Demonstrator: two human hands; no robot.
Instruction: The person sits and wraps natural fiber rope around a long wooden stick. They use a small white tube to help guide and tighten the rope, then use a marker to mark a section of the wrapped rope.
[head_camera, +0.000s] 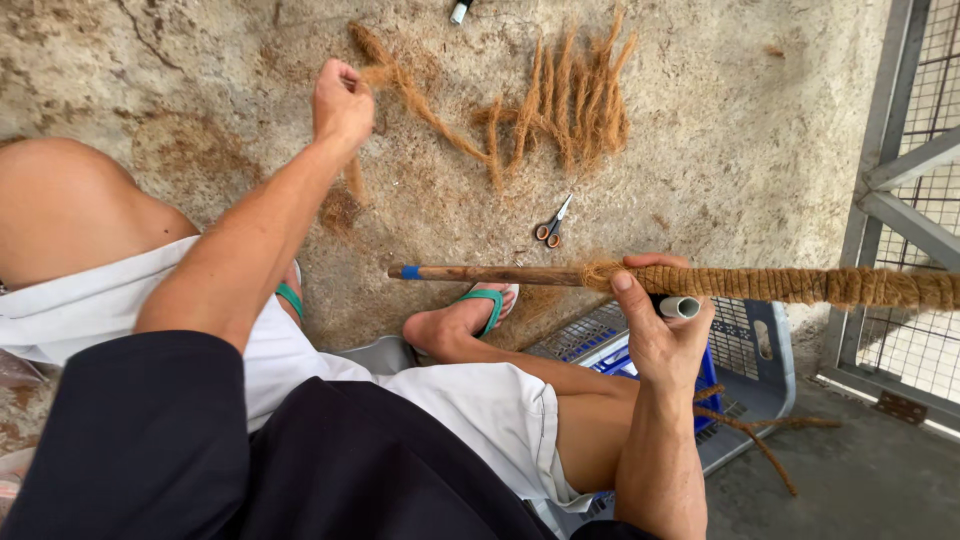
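Left hand (342, 100): at 11 o'clock, fist closed on coir strand (425, 105).
Right hand (662, 322): at 4 o'clock, grasping coir-wrapped stick (500, 274).

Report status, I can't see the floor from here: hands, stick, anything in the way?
Left hand gripping fibre strand. Right hand holding half-wrapped stick. Scissors and fibre bundles lie between.
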